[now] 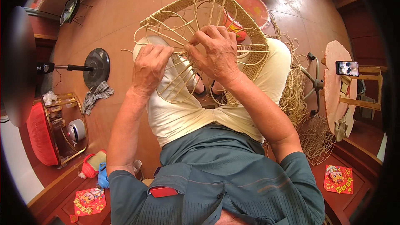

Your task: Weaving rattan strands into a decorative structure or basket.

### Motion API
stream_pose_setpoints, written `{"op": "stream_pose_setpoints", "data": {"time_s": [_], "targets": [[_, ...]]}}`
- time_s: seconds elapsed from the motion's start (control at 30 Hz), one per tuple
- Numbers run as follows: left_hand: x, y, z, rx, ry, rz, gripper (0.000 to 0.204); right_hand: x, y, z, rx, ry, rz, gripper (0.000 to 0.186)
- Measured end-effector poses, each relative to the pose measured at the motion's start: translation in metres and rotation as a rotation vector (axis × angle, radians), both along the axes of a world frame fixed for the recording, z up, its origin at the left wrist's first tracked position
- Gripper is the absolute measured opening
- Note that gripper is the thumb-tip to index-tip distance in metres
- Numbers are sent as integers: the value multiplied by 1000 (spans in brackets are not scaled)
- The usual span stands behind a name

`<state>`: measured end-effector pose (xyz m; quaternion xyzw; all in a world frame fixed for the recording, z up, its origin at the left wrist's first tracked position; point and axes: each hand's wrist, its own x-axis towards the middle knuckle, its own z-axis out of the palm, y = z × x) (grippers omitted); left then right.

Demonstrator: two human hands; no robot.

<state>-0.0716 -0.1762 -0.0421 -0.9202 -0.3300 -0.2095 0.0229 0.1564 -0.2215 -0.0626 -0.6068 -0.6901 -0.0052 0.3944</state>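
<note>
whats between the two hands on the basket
In the head view, only thin cane spokes of the basket cross the small gap between left hand and right hand.

A lit phone screen [347, 68] stands right; red square decorations [338, 179] lie low.

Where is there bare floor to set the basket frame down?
Bare floor lies to the left, between the basket frame and the round black stand base, above the grey rag. The right side is crowded: a heap of loose cane, a wire frame and a small round table.
</note>
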Motion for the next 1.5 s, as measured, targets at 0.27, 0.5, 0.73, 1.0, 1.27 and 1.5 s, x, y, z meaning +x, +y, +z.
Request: {"op": "stream_pose_setpoints", "data": {"time_s": [0.27,0.5,0.73,1.0,1.27,1.5], "targets": [[-1,-26,-2,125,-105,-128,23,-1,-2,5,-35,-19,-10,16],[3,-50,-2,-44,-2,-33,32,-2,0,3,-30,1,-48,22],[22,-71,-4,-154,-64,-9,30,7,-6,1,-55,-2,30,34],[6,-106,0,-283,-94,53,41,14,-17,11,-137,-119,152,87],[-10,-121,28,-216,55,250,46,7,-14,22,-246,-122,94,104],[-5,-98,9,-182,4,375,24,6,-12,19,-224,-138,77,106]]}}
